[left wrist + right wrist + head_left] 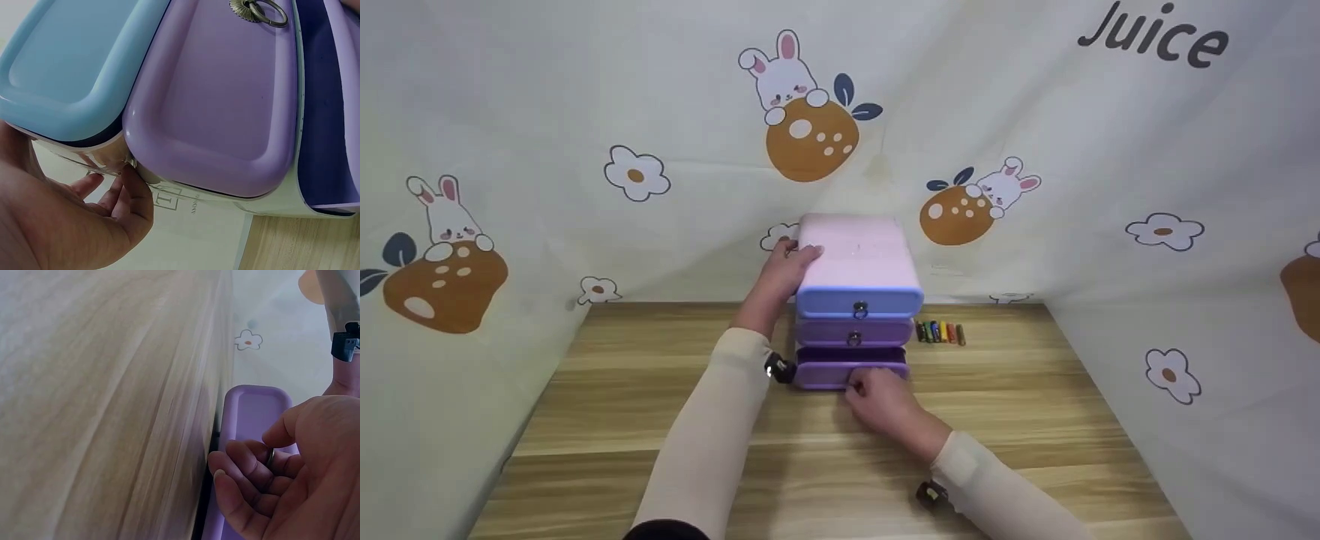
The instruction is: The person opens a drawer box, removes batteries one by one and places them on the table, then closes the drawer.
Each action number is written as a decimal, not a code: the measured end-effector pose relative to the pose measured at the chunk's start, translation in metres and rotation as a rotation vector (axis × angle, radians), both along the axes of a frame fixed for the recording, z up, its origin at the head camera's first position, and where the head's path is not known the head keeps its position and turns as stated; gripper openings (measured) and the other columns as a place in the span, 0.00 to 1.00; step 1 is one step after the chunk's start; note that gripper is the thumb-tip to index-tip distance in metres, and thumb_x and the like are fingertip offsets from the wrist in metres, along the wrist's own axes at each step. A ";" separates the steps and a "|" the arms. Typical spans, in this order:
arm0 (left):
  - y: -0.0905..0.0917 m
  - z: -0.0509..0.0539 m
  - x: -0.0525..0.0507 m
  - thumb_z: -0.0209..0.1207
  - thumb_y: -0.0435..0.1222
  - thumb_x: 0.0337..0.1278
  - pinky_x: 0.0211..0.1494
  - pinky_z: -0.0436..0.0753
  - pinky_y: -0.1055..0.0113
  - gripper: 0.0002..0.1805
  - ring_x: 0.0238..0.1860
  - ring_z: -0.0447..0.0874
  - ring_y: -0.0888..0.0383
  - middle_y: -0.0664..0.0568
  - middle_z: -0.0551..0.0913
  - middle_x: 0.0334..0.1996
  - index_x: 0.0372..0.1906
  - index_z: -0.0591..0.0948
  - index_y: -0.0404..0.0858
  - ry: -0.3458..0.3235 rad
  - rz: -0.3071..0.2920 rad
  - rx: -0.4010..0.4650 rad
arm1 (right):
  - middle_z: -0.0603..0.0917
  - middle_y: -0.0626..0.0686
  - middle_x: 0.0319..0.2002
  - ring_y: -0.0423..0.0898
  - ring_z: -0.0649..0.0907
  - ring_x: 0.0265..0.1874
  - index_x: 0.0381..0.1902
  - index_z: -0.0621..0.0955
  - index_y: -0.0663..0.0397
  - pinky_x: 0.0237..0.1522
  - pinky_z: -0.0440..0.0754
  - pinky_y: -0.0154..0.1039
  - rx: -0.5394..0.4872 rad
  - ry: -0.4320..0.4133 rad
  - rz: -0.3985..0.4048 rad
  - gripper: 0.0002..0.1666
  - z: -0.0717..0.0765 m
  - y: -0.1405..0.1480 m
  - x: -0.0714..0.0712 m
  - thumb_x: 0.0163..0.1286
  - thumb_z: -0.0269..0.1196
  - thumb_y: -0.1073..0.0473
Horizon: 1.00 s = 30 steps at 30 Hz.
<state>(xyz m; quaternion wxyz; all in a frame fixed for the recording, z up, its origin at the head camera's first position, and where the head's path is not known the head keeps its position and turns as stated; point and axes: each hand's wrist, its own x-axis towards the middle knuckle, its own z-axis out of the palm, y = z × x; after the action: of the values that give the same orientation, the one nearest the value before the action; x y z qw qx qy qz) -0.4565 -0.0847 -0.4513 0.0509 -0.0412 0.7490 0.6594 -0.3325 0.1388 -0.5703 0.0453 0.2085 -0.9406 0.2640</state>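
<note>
A small three-drawer chest [855, 251] with a pink top stands against the back wall. Its upper drawer [829, 301] is blue, and the middle drawer [216, 95] is purple with a metal ring pull [269, 12]; both are closed. The purple bottom drawer [817, 375] is partly pulled out, its dark inside showing. My left hand [786, 271] holds the chest at its upper left edge, several fingers bent against the side. At the bottom drawer's front, my right hand [292, 472] has its fingers curled around the metal ring [271, 458].
Right of the chest, several short coloured crayons [941, 332] lie in a row on the wood-grain tabletop [660, 420]. A patterned cloth [697, 90] with rabbits and flowers hangs behind and along both sides. Each wrist carries a small black camera [780, 367].
</note>
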 end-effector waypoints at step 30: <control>0.001 0.002 0.000 0.62 0.57 0.75 0.81 0.69 0.49 0.48 0.81 0.66 0.41 0.35 0.61 0.85 0.87 0.59 0.38 0.015 -0.001 -0.021 | 0.76 0.43 0.20 0.42 0.75 0.21 0.23 0.79 0.45 0.27 0.78 0.43 -0.035 0.016 -0.025 0.18 -0.002 -0.005 -0.016 0.75 0.66 0.59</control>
<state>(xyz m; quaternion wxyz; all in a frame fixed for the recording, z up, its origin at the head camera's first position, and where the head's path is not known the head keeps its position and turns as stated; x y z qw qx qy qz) -0.4568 -0.0840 -0.4498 0.0448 -0.0364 0.7561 0.6519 -0.3488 0.1342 -0.5725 0.0598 0.1982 -0.9379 0.2782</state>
